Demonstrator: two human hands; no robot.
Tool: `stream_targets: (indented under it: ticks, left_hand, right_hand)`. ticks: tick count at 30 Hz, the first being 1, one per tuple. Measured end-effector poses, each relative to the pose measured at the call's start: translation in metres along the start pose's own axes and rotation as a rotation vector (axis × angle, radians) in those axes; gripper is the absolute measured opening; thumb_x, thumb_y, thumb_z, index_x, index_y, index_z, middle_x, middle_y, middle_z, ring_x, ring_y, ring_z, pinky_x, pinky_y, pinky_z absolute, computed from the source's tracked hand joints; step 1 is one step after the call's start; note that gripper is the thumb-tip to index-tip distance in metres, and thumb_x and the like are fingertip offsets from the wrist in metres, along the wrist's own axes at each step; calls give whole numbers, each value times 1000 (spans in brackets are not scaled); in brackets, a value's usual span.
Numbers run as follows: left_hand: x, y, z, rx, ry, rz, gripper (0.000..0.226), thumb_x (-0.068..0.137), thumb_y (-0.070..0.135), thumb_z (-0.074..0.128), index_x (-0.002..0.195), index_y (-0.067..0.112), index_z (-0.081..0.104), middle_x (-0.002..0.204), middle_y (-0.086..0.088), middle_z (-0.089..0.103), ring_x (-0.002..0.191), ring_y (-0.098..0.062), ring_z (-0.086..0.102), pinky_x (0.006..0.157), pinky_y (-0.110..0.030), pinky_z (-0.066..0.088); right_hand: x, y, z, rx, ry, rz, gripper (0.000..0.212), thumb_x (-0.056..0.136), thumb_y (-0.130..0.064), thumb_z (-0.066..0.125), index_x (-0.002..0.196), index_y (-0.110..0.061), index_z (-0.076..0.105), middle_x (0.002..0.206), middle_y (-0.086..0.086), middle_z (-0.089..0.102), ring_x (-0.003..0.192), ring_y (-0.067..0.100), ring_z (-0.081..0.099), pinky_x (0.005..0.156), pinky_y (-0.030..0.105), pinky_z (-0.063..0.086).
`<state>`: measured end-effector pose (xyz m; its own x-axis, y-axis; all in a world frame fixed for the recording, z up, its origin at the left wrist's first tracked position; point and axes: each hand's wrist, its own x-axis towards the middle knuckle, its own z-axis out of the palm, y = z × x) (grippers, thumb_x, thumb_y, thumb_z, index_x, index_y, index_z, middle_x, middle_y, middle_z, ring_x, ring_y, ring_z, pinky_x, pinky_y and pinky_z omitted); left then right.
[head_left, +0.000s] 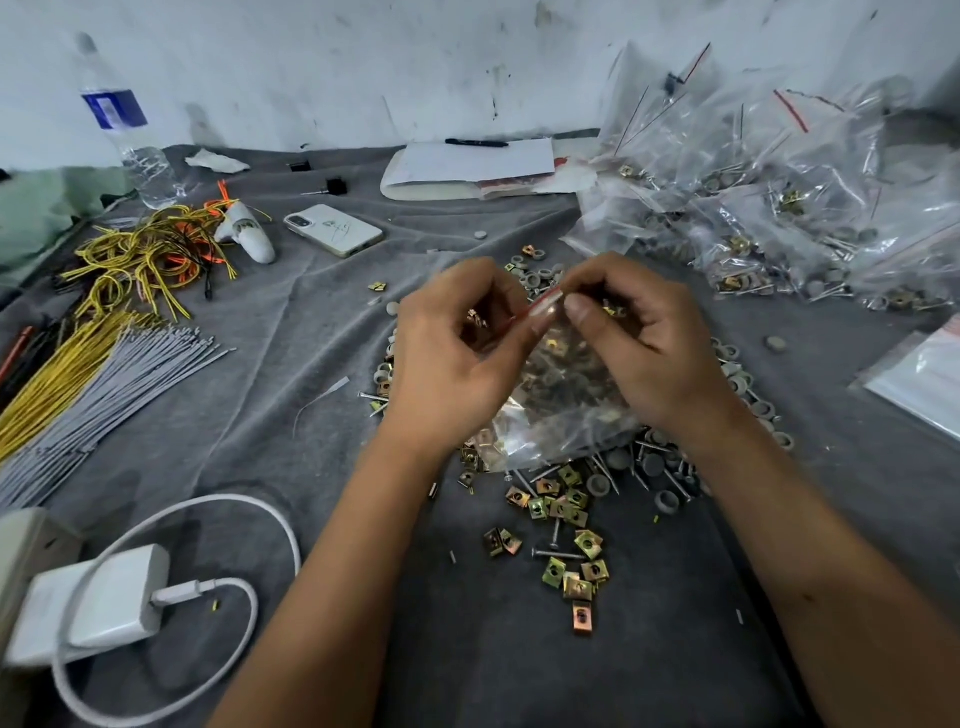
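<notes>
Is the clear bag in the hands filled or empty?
Partly filled: metal clips show through the clear bag, which left hand and right hand pinch at its red-striped top.

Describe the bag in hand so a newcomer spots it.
On the grey cloth, find the central pile of loose clips and screws. Over it, left hand and right hand pinch the red zip strip of a small clear bag. The other bags lie heaped far right, untouched.

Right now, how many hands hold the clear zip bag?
2. The left hand pinches the clear zip bag at its red seal's left end; the right hand pinches the right end.
</notes>
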<state>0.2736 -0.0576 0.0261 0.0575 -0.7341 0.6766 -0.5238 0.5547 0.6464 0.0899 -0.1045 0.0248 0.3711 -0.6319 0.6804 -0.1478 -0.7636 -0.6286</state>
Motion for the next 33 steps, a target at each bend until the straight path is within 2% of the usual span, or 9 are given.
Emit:
stream_targets:
  ticks: [2,5,10,14,20,26,33]
  left_hand:
    - [-1,-2,2,30,-54,-14,16,87,19,81,82,14,66,73,4,60,66,-16,56,59,-29,44]
    - [-5,-9,6,99,-146,-46,12,87,16,79,83,13,68,76,3,63,71,-16,59,63,-36,47]
    - [-9,-14,9,84,-214,-95,8,88,18,72,83,12,69,77,2,64,73,-16,58,67,-37,46]
    - [-9,-14,8,48,-208,-138,11,87,20,71,79,13,68,76,0,64,72,-22,60,69,-45,50]
    - [-9,-13,8,27,-200,-139,11,87,17,71,77,10,69,74,4,60,68,-17,55,64,-33,41]
    - [-10,-13,10,-17,-202,-180,8,89,6,77,84,8,71,77,0,68,70,-19,63,66,-35,51]
    - [-11,-15,10,10,-167,-171,7,88,16,75,84,12,72,73,7,66,65,-8,58,62,-29,45]
  right_hand:
    - [0,1,2,-50,-29,11,9,98,-6,65,102,-9,73,91,-3,72,87,7,67,77,21,52]
    - [-2,7,5,-173,-54,27,7,93,-8,72,99,-7,76,89,-1,74,83,10,69,76,26,55]
    - [-5,8,4,-186,-39,65,9,88,-17,80,96,-13,79,85,-13,71,82,1,69,75,12,50]
    - [-6,12,4,-183,-65,81,10,91,-14,76,101,-14,78,90,-20,70,87,-3,69,80,12,50]
    - [-5,11,3,-203,-87,51,6,92,-13,75,97,-12,78,86,-14,71,82,1,68,75,17,52]
    - [-5,8,0,-205,-136,75,4,92,-11,74,91,-14,76,81,-8,72,76,8,67,69,31,55]
    - [-5,7,2,-184,-134,83,3,93,-13,74,93,-14,77,84,-8,72,79,6,67,72,25,54]
